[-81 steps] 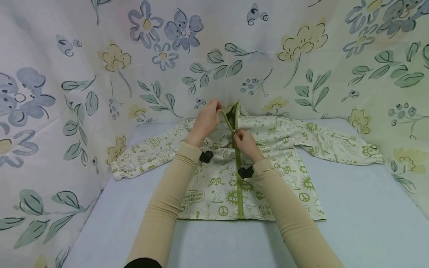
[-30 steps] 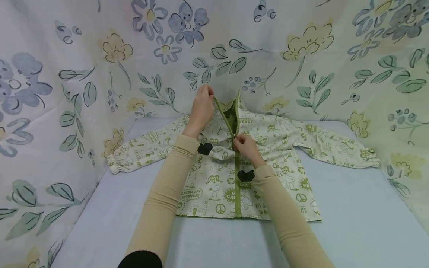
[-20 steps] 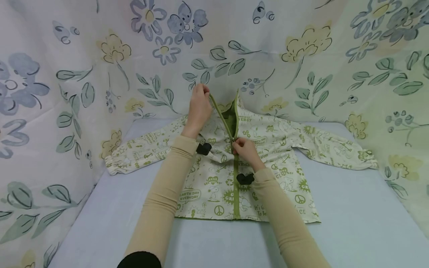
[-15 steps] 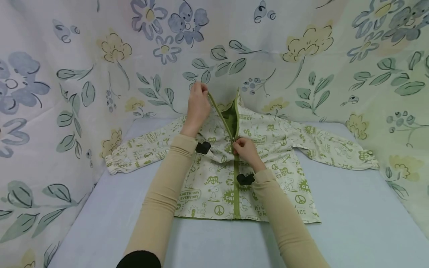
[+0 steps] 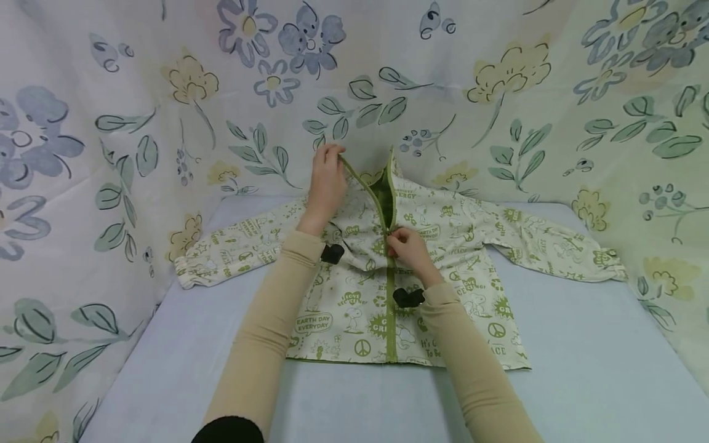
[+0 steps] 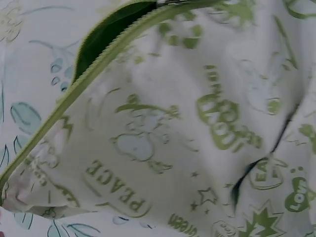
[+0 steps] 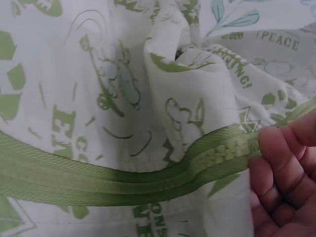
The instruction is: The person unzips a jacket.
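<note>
A white jacket (image 5: 354,295) with green printing lies front up, sleeves spread. Its green zipper (image 5: 391,307) is closed below the slider and parted above it, showing the dark green lining (image 5: 381,194). My left hand (image 5: 328,187) holds the upper end of the left front edge, pulled up and outward; its fingertips are partly hidden. In the left wrist view that toothed edge (image 6: 64,101) runs taut, the hand almost out of frame. At the slider, my right hand (image 5: 410,249) pinches the zipper; in the right wrist view its fingers (image 7: 276,153) cover the pull.
A pale cloth-covered table (image 5: 581,344) lies beneath the jacket. Floral curtain fabric (image 5: 443,123) rises behind and at both sides. The sleeves (image 5: 232,252) reach out towards the table's left and right. A black round object (image 5: 228,429) shows at the bottom edge by the left forearm.
My left hand has moved up and left with the front edge, then dipped slightly as the edge slackened a little. The right hand has shifted slightly down; the zipper's opening is wider.
</note>
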`<state>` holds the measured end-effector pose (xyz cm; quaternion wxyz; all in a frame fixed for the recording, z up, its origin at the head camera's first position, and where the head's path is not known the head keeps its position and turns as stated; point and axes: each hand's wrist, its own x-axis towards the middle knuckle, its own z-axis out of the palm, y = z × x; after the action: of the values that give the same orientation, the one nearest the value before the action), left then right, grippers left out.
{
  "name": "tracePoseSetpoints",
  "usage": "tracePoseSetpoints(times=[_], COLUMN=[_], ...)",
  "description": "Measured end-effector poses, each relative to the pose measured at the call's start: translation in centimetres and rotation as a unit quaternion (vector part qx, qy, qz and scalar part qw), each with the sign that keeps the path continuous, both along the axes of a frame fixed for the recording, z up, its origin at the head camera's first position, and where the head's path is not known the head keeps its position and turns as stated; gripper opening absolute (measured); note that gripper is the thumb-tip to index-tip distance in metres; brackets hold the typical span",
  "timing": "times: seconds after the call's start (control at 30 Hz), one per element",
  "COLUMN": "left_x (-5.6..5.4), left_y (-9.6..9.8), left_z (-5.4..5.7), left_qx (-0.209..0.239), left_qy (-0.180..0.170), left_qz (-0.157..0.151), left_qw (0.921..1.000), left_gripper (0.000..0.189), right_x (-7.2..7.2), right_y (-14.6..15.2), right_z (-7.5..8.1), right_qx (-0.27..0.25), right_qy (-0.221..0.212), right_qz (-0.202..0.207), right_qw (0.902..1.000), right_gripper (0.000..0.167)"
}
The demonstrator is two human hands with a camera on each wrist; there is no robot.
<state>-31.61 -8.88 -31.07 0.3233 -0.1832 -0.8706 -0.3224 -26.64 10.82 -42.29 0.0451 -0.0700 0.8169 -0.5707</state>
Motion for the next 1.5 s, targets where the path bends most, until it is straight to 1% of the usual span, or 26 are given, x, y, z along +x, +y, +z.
tracePoseSetpoints(times=[0.07, 0.13, 0.2, 0.27, 0.33, 0.4, 0.5, 0.57, 0.67, 0.73, 0.77, 0.8, 0.83, 0.93, 1.03, 1.1, 1.2, 1.3, 1.5], left_x=[0.3, 0.8, 1.3, 1.7, 2.0, 2.2, 2.2, 2.1, 1.8, 1.7, 1.7, 1.7, 1.7, 1.8, 1.7, 1.6, 1.5, 1.4, 1.3], left_y=[0.5, 1.1, 1.7, 2.3, 2.9, 3.2, 3.3, 3.1, 2.8, 2.7, 2.7, 2.6, 2.6, 2.5, 2.4, 2.4, 2.4, 2.4, 2.3], left_z=[-0.8, -1.6, -2.6, -3.6, -4.5, -5.2, -5.9, -6.1, -6.2, -6.1, -6.0, -5.9, -5.8, -5.5, -5.3, -5.2, -5.0, -4.6, -4.1], left_qx=[-0.041, -0.086, -0.14, -0.192, -0.23, -0.258, -0.289, -0.304, -0.321, -0.326, -0.326, -0.325, -0.322, -0.313, -0.294, -0.281, -0.263, -0.25, -0.242], left_qy=[0.028, 0.051, 0.066, 0.069, 0.049, 0.024, -0.003, -0.003, 0.016, 0.028, 0.027, 0.025, 0.016, -0.023, -0.062, -0.078, -0.087, -0.088, -0.087], left_qz=[-0.028, -0.066, -0.108, -0.145, -0.173, -0.184, -0.181, -0.185, -0.208, -0.221, -0.226, -0.231, -0.233, -0.233, -0.226, -0.219, -0.207, -0.194, -0.171], left_qw=[0.9984, 0.9928, 0.9821, 0.9683, 0.9564, 0.9482, 0.94, 0.9345, 0.9239, 0.9186, 0.9174, 0.9167, 0.9175, 0.9205, 0.9264, 0.931, 0.9384, 0.9446, 0.9512], left_gripper=[0.025, 0.025, 0.023, 0.022, 0.023, 0.025, 0.028, 0.03, 0.03, 0.025, 0.022, 0.019, 0.016, 0.008, 0.005, 0.006, 0.008, 0.009, 0.01], right_x=[0.0, 0.0, 0.0, 0.0, -0.1, -0.1, 0.0, 0.1, 0.3, 0.5, 0.5, 0.6, 0.6, 0.6, 0.6, 0.6, 0.7, 0.9, 1.2], right_y=[0.1, 0.2, 0.3, 0.3, 0.4, 0.5, 0.5, 0.5, 0.6, 0.7, 0.8, 0.9, 0.9, 1.0, 0.9, 0.8, 0.6, 0.4, 0.4], right_z=[0.2, 0.5, 0.9, 1.2, 1.5, 1.7, 1.9, 2.1, 2.5, 2.6, 2.7, 2.8, 2.8, 2.8, 2.9, 2.9, 3.1, 3.1, 3.0], right_qx=[-0.004, -0.004, 0.002, 0.006, 0.011, 0.011, 0.009, 0.007, 0.002, 0.003, 0.001, -0.001, -0.002, -0.005, -0.005, -0.002, 0.001, 0.003, -0.002], right_qy=[0.003, 0.011, 0.022, 0.028, 0.031, 0.029, 0.027, 0.03, 0.027, 0.033, 0.035, 0.038, 0.044, 0.054, 0.06, 0.065, 0.062, 0.05, 0.044], right_qz=[-0.001, -0.002, -0.004, -0.005, -0.007, -0.005, -0.002, 0.001, 0.008, 0.013, 0.015, 0.017, 0.017, 0.019, 0.019, 0.019, 0.015, 0.011, 0.007], right_qw=[1.0, 0.9999, 0.9997, 0.9996, 0.9994, 0.9995, 0.9996, 0.9995, 0.9996, 0.9994, 0.9993, 0.9991, 0.9989, 0.9984, 0.998, 0.9977, 0.9979, 0.9987, 0.999], right_gripper=[0.023, 0.023, 0.022, 0.022, 0.023, 0.024, 0.024, 0.023, 0.024, 0.023, 0.023, 0.023, 0.022, 0.022, 0.023, 0.023, 0.024, 0.023, 0.023])
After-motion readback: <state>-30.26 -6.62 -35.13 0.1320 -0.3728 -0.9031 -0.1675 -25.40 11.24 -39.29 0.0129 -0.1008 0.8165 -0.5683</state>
